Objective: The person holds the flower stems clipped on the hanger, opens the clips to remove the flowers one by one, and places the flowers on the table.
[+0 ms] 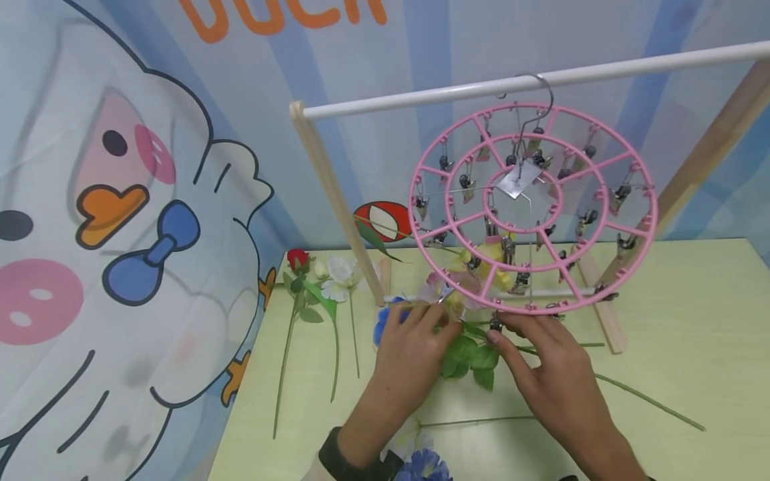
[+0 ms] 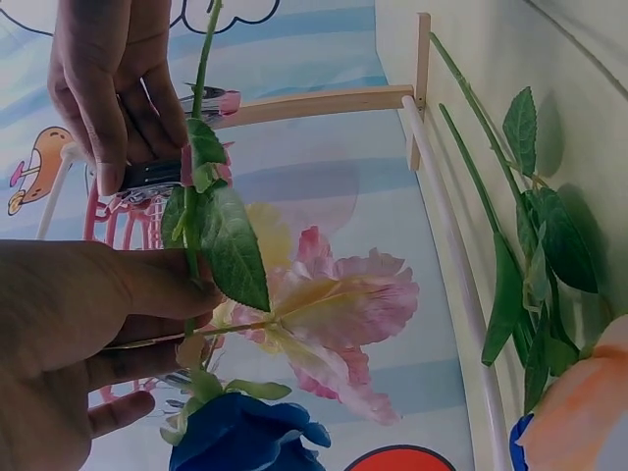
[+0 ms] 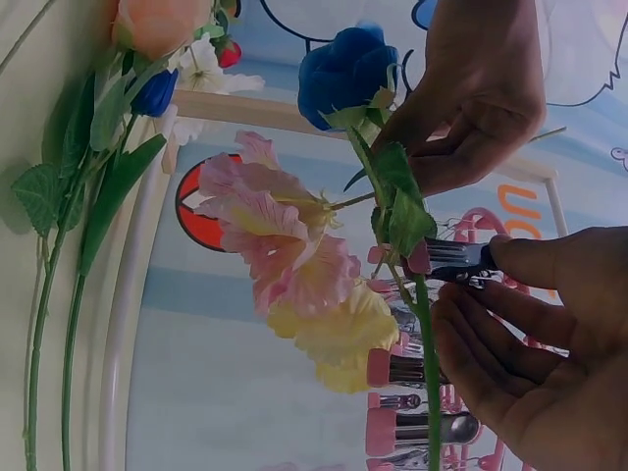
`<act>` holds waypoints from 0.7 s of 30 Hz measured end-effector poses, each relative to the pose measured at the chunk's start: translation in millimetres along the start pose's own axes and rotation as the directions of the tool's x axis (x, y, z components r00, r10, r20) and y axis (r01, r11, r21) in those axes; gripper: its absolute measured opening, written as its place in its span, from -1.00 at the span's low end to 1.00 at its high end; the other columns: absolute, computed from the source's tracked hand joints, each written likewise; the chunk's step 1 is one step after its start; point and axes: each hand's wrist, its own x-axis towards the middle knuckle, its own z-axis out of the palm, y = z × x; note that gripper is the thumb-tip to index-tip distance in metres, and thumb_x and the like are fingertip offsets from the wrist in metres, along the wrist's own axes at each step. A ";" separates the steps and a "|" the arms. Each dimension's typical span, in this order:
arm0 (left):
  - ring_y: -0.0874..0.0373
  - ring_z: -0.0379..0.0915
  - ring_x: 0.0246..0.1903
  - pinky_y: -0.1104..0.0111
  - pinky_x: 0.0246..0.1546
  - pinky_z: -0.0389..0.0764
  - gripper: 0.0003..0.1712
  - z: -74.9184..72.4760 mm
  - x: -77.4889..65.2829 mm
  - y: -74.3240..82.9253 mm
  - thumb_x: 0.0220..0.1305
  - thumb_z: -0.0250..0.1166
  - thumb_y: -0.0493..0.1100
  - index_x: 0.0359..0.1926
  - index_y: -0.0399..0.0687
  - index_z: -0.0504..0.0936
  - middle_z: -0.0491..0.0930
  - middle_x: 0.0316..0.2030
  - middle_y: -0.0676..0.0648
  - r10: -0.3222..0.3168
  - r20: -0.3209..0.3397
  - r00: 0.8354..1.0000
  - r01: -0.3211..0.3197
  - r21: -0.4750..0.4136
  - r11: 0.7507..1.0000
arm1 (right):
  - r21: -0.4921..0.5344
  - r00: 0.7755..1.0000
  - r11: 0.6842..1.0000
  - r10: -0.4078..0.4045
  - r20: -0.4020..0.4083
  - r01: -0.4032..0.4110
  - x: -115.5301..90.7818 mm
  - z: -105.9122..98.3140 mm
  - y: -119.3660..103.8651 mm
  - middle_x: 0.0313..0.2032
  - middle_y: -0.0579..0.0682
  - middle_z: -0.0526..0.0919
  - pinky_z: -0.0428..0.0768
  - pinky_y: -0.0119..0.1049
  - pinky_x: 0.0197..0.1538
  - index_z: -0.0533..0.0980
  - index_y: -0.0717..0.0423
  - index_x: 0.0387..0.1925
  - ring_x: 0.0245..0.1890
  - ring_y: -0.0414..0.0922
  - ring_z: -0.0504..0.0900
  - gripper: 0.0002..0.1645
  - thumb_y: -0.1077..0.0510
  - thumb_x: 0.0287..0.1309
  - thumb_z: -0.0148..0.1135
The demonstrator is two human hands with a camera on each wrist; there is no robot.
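Observation:
My left hand (image 1: 409,354) pinches the green stem of a blue artificial rose (image 3: 348,78) just below its bloom. My right hand (image 1: 556,374) pinches a metal clip (image 3: 459,257) with pink pads, between thumb and forefinger. This clip belongs to a pink round clip hanger (image 1: 652,220). Its pads lie against the leafy stem (image 3: 432,373); whether they are closed round it I cannot tell. Right behind are a pink flower (image 3: 285,226) and a yellow flower (image 3: 343,339) by the hanger's clips; how they are held is hidden.
The hanger hooks over a white rail (image 1: 421,97) with wooden legs (image 1: 337,194). On the left of the table (image 1: 692,321) lie a red rose (image 1: 297,258) and white flowers (image 1: 341,270). A peach rose (image 3: 162,25) lies beyond. Purple-blue petals (image 1: 423,465) show at the front edge.

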 end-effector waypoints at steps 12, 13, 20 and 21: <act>0.21 0.66 -0.03 0.30 -0.12 0.44 -0.82 -0.9 -2.3 2.0 0.30 0.53 -0.08 -0.08 0.24 0.83 0.73 -0.11 0.15 -0.008 -0.026 1.000 0.006 -0.064 0.998 | 0.071 1.000 0.997 -0.012 -0.029 0.014 -2.2 2.6 10.4 -0.06 -0.14 0.78 0.55 -0.61 -0.01 0.73 -0.02 0.00 -0.03 -0.10 0.76 -0.64 0.29 0.18 0.54; 0.21 0.66 -0.03 0.29 -0.10 0.44 -0.83 -0.8 -2.3 2.2 0.30 0.53 -0.07 -0.09 0.24 0.82 0.73 -0.12 0.15 -0.008 -0.029 1.000 0.006 -0.072 0.997 | 0.077 0.999 0.997 -0.016 -0.028 0.018 -2.4 3.2 11.9 -0.07 -0.14 0.78 0.56 -0.61 -0.03 0.72 -0.01 0.00 -0.03 -0.10 0.76 -0.65 0.30 0.18 0.54; 0.22 0.65 -0.06 0.29 -0.10 0.43 -0.82 -1.9 -2.2 1.9 0.27 0.55 -0.06 -0.10 0.24 0.83 0.72 -0.12 0.15 -0.002 -0.047 0.999 -0.002 -0.086 0.996 | 0.133 0.998 0.990 -0.034 -0.046 0.040 -3.3 8.3 19.8 -0.10 -0.09 0.77 0.58 -0.63 -0.03 0.71 0.06 -0.03 -0.05 -0.14 0.74 -0.64 0.35 0.14 0.55; 0.22 0.65 -0.04 0.29 -0.08 0.43 -0.81 -2.0 -2.0 1.9 0.27 0.55 -0.06 -0.10 0.24 0.83 0.73 -0.11 0.15 -0.002 -0.047 0.999 -0.002 -0.084 0.996 | 0.146 0.998 0.988 -0.033 -0.047 0.039 -3.6 8.8 20.2 -0.10 -0.08 0.78 0.57 -0.64 -0.01 0.71 0.07 -0.03 -0.05 -0.15 0.74 -0.64 0.36 0.14 0.55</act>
